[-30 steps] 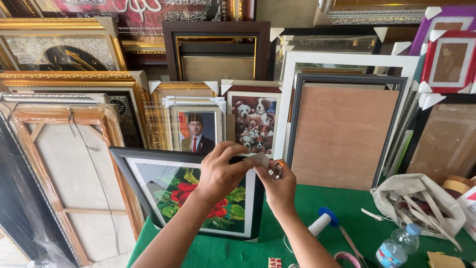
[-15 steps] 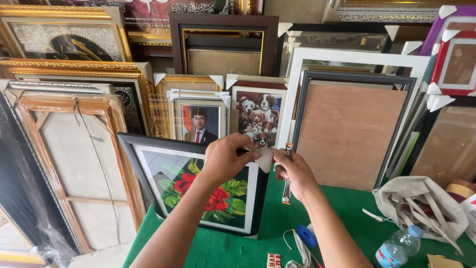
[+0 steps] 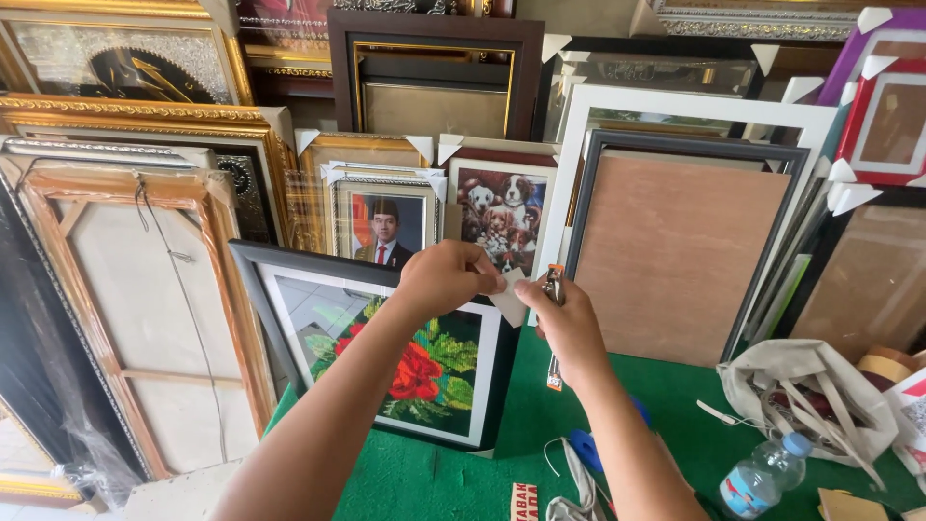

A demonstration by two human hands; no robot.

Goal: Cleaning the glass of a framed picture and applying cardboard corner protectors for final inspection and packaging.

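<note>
At the left, a black-framed picture of red flowers and green leaves [image 3: 386, 352] stood upright on the green felt-covered table [image 3: 675, 425], leaning back against the stacked frames, its long axis running left to right and its upper right corner lying directly under the hands. The left hand [image 3: 446, 280] was closed over that corner, its fingertips pinched on a small pale cardboard corner protector [image 3: 508, 301] that sat at the frame's top right edge. Just beside it, almost touching, the right hand [image 3: 569, 323] was clamped around a small metal tool with an orange tip [image 3: 554, 289], whose slim body hung downward below the fist; what kind of tool it was could not be told. The two hands met over the corner, the left one nearer the frame's face, the right one off its right edge. Further right on the table lay a white cloth bag [image 3: 810, 391] and a clear plastic water bottle [image 3: 762, 478], well apart from the hands.
</note>
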